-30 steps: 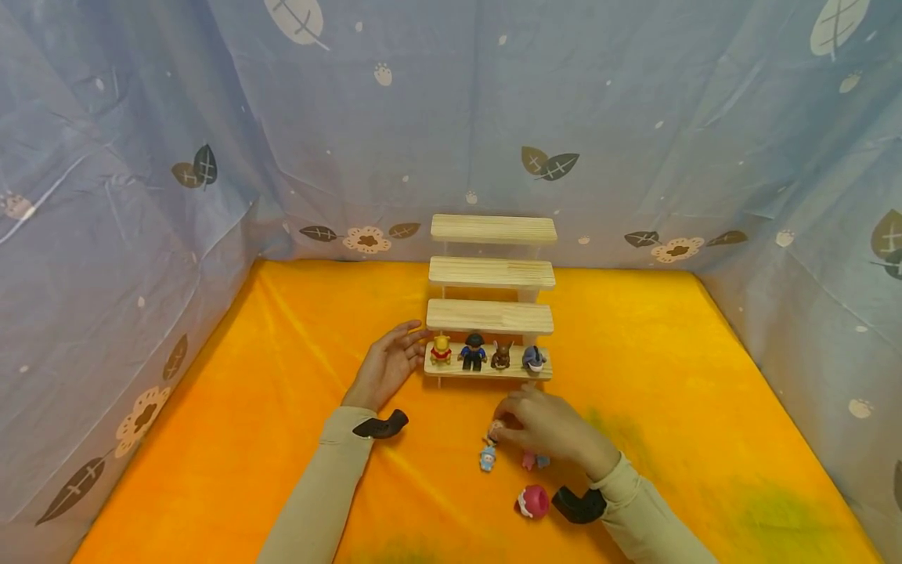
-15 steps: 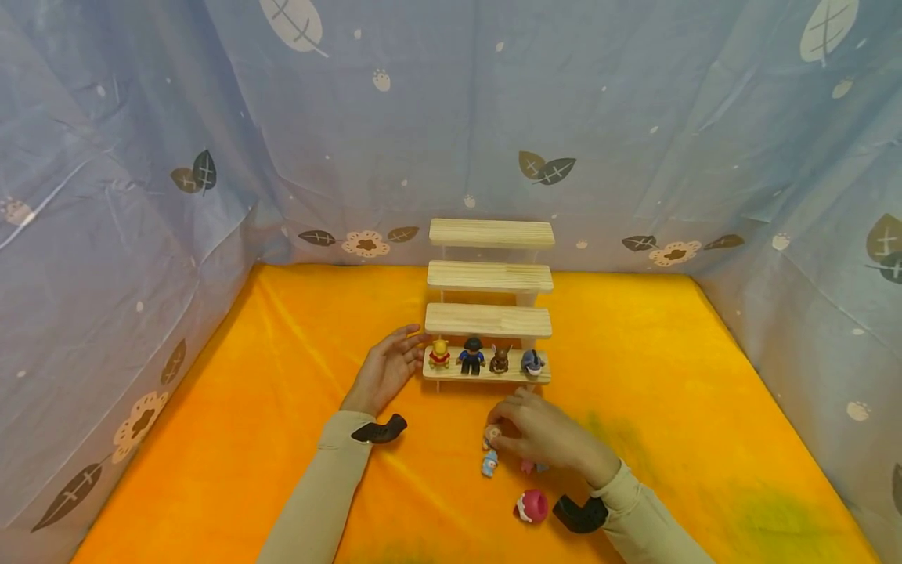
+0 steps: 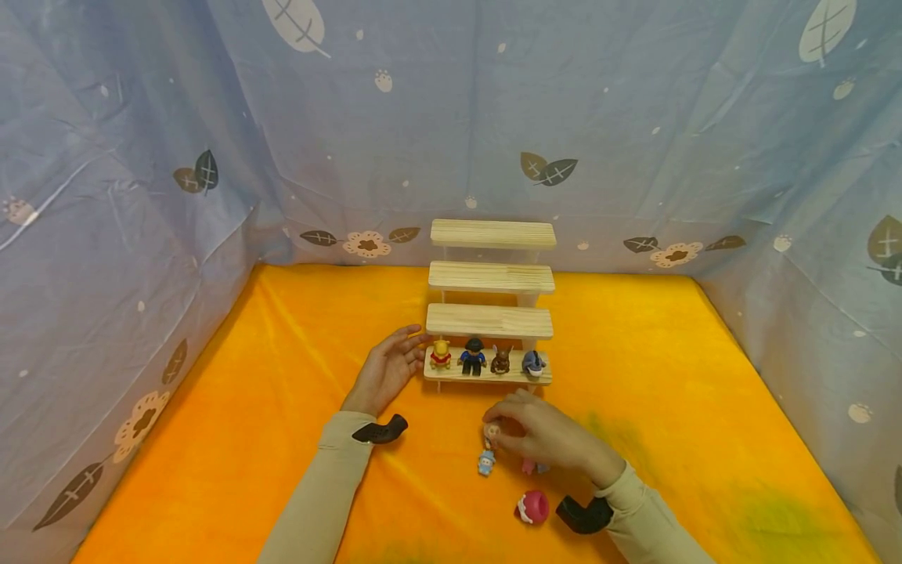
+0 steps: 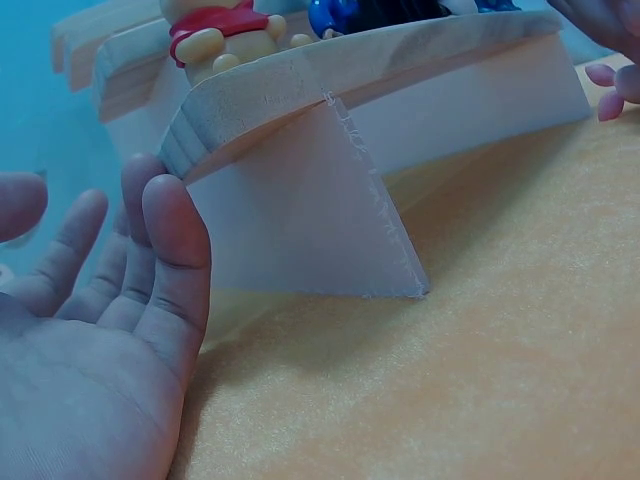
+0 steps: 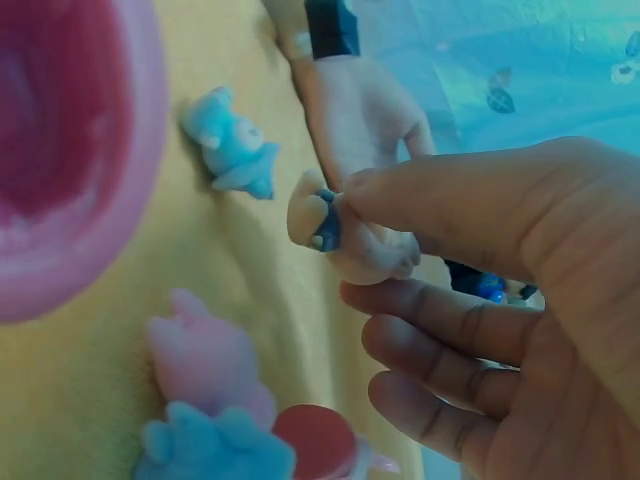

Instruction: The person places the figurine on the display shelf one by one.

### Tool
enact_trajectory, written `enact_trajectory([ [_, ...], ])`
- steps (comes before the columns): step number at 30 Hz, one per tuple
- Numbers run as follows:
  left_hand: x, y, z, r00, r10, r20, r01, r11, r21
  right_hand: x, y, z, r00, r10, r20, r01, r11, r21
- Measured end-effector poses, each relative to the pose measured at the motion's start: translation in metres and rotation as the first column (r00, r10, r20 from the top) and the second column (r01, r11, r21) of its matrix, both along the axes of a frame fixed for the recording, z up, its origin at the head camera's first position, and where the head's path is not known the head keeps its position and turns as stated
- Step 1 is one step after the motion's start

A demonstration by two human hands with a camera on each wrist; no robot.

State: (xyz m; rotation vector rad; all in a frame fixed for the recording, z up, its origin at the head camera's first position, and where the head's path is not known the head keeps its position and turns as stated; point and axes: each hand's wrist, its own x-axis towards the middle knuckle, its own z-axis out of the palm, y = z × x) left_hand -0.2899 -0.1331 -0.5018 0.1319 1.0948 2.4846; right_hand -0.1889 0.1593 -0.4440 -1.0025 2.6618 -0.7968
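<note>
Head view: right hand pinches a small pale figure between thumb and forefinger, grip narrowed to its width, just near of a four-step wooden stand. Light-blue figure just nearer, on orange cloth; pink hollow piece nearer again, to the right. Left hand: grip slack, fingers extended, holding nothing; left wrist view shows fingertips at the lowest step's left end, contact uncertain. Lowest step, left to right: yellow bear, black-and-blue figure, brown figure, grey-blue figure.
</note>
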Motion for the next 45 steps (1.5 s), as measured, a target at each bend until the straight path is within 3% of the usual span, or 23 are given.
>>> enact_trajectory([
  [5,0.0,0.0,0.001,1.0,0.006,0.008,-0.006,1.0,0.001,0.0,0.002,0.006,1.0,0.016,0.023,-0.015,0.999,-0.044],
  [14,0.001,0.0,0.001,1.0,0.007,0.014,-0.007,1.0,0.022,0.0,0.005,0.02,0.993,-0.03,0.117,0.044,0.992,-0.115],
  [23,0.001,0.002,0.002,0.999,0.021,0.03,-0.022,1.0,0.009,-0.005,0.011,0.033,1.0,-0.022,-0.013,0.02,0.985,-0.169],
  [34,0.001,0.001,0.003,1.0,0.012,0.022,-0.012,1.0,0.006,-0.007,0.016,0.051,0.996,-0.091,-0.001,0.088,0.975,-0.202],
  [45,0.001,0.0,0.003,1.0,0.006,0.02,-0.006,1.0,0.009,-0.017,0.022,0.062,0.986,-0.115,-0.119,0.087,0.971,-0.221],
])
